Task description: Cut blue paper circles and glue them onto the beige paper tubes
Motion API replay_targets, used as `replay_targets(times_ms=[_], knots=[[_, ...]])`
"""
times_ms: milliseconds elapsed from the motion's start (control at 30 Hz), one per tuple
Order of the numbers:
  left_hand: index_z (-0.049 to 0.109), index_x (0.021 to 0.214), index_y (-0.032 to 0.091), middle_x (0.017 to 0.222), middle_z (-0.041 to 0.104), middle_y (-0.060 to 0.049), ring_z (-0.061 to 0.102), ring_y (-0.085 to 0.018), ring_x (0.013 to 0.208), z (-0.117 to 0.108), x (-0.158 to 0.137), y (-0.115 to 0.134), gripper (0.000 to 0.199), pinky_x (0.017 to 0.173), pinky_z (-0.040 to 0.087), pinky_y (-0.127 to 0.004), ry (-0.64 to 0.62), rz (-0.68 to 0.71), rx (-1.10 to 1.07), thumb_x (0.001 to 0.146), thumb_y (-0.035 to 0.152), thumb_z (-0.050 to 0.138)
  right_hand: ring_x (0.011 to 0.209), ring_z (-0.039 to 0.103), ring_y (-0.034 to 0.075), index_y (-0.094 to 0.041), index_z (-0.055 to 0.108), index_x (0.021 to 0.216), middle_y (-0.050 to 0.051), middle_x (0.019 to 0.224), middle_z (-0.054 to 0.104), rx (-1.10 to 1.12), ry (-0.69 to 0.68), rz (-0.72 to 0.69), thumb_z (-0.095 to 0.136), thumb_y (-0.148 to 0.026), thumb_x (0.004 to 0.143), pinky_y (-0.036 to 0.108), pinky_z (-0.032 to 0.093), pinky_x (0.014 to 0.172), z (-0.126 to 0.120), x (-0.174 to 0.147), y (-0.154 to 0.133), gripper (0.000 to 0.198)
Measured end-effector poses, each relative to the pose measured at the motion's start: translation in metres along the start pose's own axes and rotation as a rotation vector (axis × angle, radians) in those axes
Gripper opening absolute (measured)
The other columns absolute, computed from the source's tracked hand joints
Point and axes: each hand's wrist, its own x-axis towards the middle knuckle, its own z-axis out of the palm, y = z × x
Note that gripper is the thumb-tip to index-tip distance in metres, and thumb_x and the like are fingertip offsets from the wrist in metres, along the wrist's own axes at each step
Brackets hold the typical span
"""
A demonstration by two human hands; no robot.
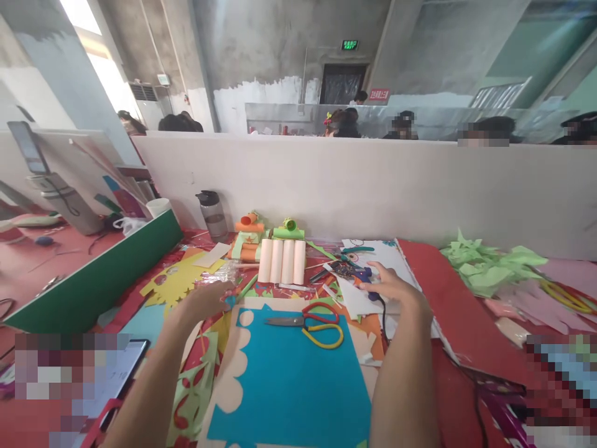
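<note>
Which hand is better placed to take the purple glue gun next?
Right, I'd say: the right hand is at the glue gun with fingers spread, whereas the left hand is on the other side of the scissors.

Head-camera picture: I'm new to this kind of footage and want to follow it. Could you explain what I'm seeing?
There is no machine here, just a person's two bare hands, filmed by a camera worn on the head, looking forward and down. The left hand is beside some clear plastic; the right hand is at a purple tool. Whether either holds anything, I can't tell. Scissors lie on a blue sheet; beyond it are pale paper rolls.
</note>
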Motion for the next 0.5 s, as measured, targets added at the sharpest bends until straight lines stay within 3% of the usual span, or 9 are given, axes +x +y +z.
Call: replay_targets(times_ms=[133,200,267,367,500], knots=[[0.062,0.127,0.027,0.139,0.061,-0.01,0.062,-0.032,0.119,0.025,-0.003,-0.008,0.046,0.094,0.05,-0.038,-0.016,0.023,-0.022,0.081,0.028,0.058,0.106,0.062,0.032,-0.03,0.044,0.145,0.014,0.121,0.055,0.012,0.058,-0.141,0.064,-0.05,0.085,0.039,0.053,0.08,-0.015,-0.018,-0.021,0.066],[0.062,0.127,0.026,0.143,0.057,-0.011,0.06,-0.033,0.122,0.031,-0.004,-0.01,0.044,0.095,0.048,-0.038,-0.002,0.026,-0.045,0.084,0.031,0.056,0.091,0.066,0.026,-0.029,0.042,0.145,0.01,0.112,0.059,0.065,-0.038,-0.268,0.06,-0.049,0.088,0.034,0.053,0.07,-0.018,-0.028,-0.042,0.064],[0.062,0.127,0.025,0.143,0.056,-0.013,0.057,-0.034,0.125,0.034,-0.004,-0.012,0.043,0.097,0.047,-0.038,0.016,0.03,-0.075,0.086,0.033,0.055,0.088,0.066,0.025,-0.028,0.043,0.145,0.009,0.109,0.061,0.073,-0.15,-0.368,0.061,-0.048,0.088,0.031,0.052,0.065,-0.015,-0.036,-0.071,0.063],[0.065,0.12,0.023,0.136,0.062,-0.013,0.058,-0.035,0.123,0.033,-0.006,-0.013,0.037,0.097,0.046,-0.039,0.043,0.035,-0.125,0.086,0.031,0.054,0.088,0.067,0.024,-0.028,0.051,0.14,0.008,0.103,0.067,0.002,-0.295,-0.545,0.066,-0.04,0.086,0.03,0.051,0.069,0.002,-0.045,-0.119,0.058],[0.067,0.112,0.025,0.12,0.071,-0.011,0.063,-0.033,0.114,0.028,-0.009,-0.013,0.031,0.092,0.048,-0.037,0.089,0.022,-0.203,0.084,0.026,0.053,0.091,0.067,0.024,-0.027,0.058,0.133,0.007,0.107,0.071,-0.23,-0.465,-0.672,0.069,-0.039,0.084,0.028,0.048,0.071,0.041,-0.053,-0.175,0.052]])
